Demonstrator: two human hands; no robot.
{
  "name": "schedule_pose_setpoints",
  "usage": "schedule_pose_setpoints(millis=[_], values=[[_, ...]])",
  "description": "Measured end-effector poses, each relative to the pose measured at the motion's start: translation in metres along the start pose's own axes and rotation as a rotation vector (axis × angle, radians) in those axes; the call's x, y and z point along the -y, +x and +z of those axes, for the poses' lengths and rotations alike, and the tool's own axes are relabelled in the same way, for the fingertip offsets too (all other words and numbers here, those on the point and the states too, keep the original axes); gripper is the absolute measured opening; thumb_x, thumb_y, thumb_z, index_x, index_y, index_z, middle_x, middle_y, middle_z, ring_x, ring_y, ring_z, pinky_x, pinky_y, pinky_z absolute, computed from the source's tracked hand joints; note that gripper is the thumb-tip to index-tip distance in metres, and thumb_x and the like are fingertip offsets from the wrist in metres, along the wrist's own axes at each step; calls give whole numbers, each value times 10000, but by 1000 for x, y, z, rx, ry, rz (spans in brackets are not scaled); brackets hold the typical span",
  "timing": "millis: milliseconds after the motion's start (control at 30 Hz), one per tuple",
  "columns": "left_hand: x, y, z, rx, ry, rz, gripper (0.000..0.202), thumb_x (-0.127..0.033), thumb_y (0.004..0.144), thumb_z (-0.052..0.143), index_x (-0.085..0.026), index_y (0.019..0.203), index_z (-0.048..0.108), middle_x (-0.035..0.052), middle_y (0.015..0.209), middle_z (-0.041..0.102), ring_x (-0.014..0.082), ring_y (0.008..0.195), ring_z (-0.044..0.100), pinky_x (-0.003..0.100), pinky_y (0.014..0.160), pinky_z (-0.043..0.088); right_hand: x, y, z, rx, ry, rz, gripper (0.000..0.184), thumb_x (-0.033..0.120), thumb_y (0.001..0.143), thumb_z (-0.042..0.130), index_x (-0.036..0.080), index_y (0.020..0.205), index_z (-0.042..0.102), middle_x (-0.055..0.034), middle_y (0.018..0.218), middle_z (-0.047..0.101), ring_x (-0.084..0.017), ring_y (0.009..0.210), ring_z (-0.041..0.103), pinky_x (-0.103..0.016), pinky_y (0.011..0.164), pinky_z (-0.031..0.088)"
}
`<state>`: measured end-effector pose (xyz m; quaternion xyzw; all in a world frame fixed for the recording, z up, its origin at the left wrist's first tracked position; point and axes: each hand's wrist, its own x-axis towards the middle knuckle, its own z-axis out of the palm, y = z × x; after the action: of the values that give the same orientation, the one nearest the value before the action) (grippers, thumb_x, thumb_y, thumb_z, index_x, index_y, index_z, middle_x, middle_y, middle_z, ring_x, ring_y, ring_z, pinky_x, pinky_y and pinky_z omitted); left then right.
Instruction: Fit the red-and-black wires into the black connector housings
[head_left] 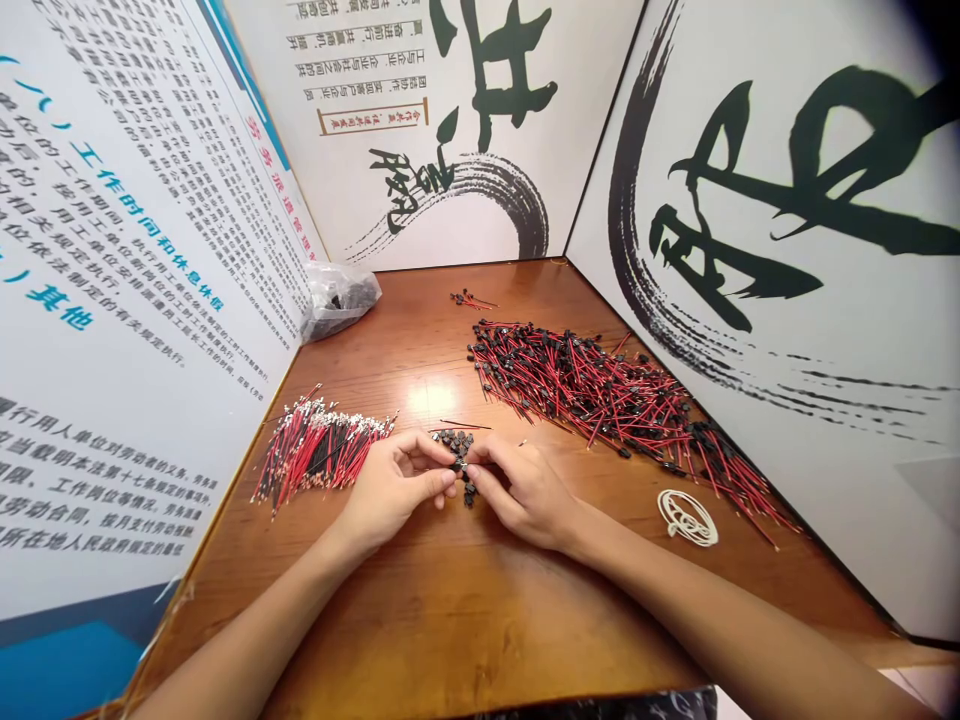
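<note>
Over the middle of the wooden table, my left hand (401, 487) pinches a small black plastic connector (456, 465) between thumb and forefinger. Fingertip to fingertip with it, my right hand (525, 492) is closed in a pinch at a tiny pale, shiny bit, mostly covered by the fingers. A small heap of loose black connectors (454, 439) lies just behind and under the fingertips. To the left of my left hand is a pile of short red and black wires (322, 445) with silvery crimped ends.
A large heap of red and black wires with black connectors (577, 380) spreads along the right side. Nearer me is a coil of cream-coloured band (686, 517). A clear plastic bag (341, 300) with dark parts stands back left. Printed panels (465, 60) wall in the table (450, 620).
</note>
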<state>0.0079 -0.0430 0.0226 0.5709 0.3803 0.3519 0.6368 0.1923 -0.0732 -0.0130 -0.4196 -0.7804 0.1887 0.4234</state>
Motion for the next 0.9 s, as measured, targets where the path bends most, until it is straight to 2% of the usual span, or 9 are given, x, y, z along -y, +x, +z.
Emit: schedule_pose_setpoints(millis=[367, 700, 900], values=[[0, -1, 2, 12, 15, -19, 187, -165, 705, 777, -123, 805, 625, 28, 645, 678, 112, 545, 611, 219, 514, 514, -1, -1, 1, 15, -24, -16, 107, 180, 928, 459, 189, 858, 540, -35, 728, 638, -157, 597, 540, -268, 587, 362], [-2, -1, 3, 3, 35, -24, 202, -199, 702, 788, -120, 782, 620, 31, 636, 677, 118, 553, 619, 223, 517, 523, -1, -1, 0, 53, 36, 28, 65, 178, 926, 441, 200, 919, 502, -20, 737, 607, -156, 612, 533, -266, 591, 379], [-4, -1, 4, -18, 49, -13, 216, -227, 700, 796, -123, 762, 616, 32, 623, 674, 128, 548, 623, 237, 514, 529, -1, -1, 0, 39, 26, 21, 64, 177, 917, 440, 202, 886, 490, -14, 715, 587, -153, 598, 508, -270, 576, 365]])
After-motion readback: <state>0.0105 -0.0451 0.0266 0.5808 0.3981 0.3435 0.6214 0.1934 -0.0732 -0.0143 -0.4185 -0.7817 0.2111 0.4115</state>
